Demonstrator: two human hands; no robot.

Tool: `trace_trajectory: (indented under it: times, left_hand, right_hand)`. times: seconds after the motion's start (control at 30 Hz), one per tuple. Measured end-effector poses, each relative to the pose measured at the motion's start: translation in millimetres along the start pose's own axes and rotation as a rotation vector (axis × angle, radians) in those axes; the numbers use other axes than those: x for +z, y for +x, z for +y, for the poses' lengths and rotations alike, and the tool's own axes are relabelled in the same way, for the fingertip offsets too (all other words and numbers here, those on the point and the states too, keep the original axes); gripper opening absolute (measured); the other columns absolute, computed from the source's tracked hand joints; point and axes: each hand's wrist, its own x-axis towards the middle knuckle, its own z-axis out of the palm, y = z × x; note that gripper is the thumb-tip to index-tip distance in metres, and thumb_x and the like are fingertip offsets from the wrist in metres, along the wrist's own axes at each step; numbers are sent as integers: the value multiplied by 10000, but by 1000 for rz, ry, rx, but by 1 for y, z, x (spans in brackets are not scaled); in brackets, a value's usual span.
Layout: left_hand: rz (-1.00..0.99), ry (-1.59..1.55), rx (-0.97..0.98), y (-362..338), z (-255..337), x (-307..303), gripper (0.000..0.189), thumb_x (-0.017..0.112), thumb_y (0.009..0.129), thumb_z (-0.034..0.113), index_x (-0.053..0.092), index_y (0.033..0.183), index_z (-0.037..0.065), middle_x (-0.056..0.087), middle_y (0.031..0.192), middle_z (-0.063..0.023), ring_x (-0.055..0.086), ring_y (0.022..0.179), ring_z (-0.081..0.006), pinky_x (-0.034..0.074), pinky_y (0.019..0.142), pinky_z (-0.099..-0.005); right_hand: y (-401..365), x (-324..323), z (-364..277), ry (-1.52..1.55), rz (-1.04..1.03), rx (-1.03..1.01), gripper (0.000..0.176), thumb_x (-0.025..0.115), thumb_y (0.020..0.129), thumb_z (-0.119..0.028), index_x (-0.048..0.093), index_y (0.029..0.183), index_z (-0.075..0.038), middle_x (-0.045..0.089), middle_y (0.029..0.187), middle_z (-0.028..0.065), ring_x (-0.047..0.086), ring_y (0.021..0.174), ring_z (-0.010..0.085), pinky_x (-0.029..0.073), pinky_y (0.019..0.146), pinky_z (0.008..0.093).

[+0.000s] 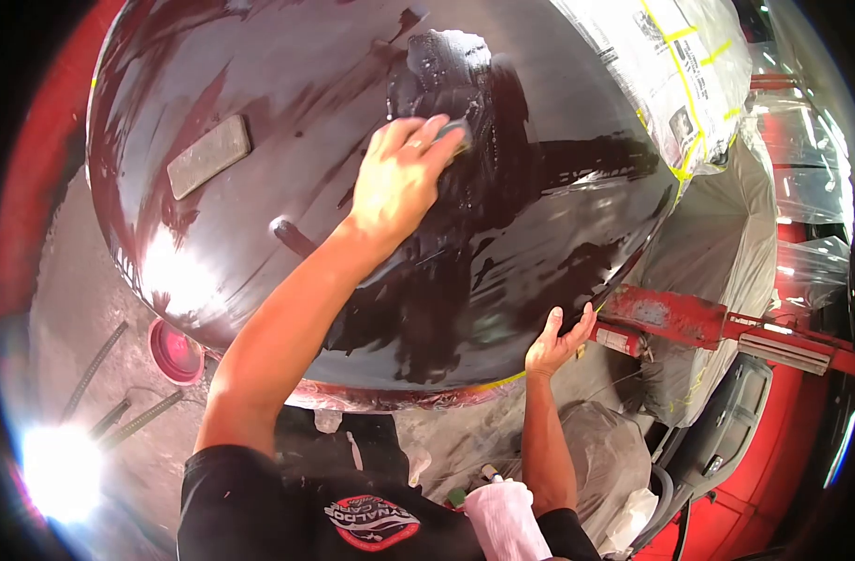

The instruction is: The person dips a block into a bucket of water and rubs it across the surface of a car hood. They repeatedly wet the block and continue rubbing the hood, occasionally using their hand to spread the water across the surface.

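Note:
My left hand (395, 182) is closed around a small dark pad (459, 134), pressed on the large dark curved panel (352, 280). Much of the pad is covered by my fingers. Whitish suds (446, 58) and wet dark streaks lie on the surface around it. Down at the panel's lower right edge is my right hand (560, 348), its thumb and fingers apart and touching the rim, holding nothing. To the left of my left hand, a grey rectangular block (208, 157) rests on the panel.
Paper masking with yellow tape (684, 75) covers the upper right. A red metal arm (670, 313) meets the panel's right side. Below the panel's left edge sits a pink-red bucket (177, 352). A bright lamp (61, 472) shines at lower left. Plastic sheeting (600, 449) hangs at lower right.

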Motion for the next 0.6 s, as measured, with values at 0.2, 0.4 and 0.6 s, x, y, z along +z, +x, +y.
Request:
trace_trajectory:
  times: [0.2, 0.4, 0.6]
  left_hand:
    - [-68, 52, -2, 32, -10, 22, 353, 677, 814, 44, 674, 1164, 91, 668, 1256, -98, 603, 1088, -303, 470, 951, -428]
    - [-42, 56, 18, 3, -12, -4, 409, 758, 777, 63, 698, 1178, 112, 694, 1193, -48, 621, 1029, -284, 492, 891, -411]
    - [-64, -13, 37, 19, -11, 2, 370, 749, 781, 41, 692, 1143, 89, 687, 1192, -59, 620, 1041, -290, 489, 880, -424]
  right_hand:
    - [-1, 2, 5, -3, 21, -56, 647, 641, 982, -309, 388, 1504, -23, 245, 1593, 278, 266, 1477, 403, 239, 1199, 501]
    - [-1, 2, 7, -40, 22, -72, 644, 637, 985, -310, 389, 1500, -12, 253, 1586, 288, 265, 1474, 415, 237, 1199, 501]
    - [-2, 1, 3, 5, 17, -56, 636, 622, 995, -309, 382, 1503, -10, 251, 1588, 285, 262, 1477, 413, 233, 1201, 495]
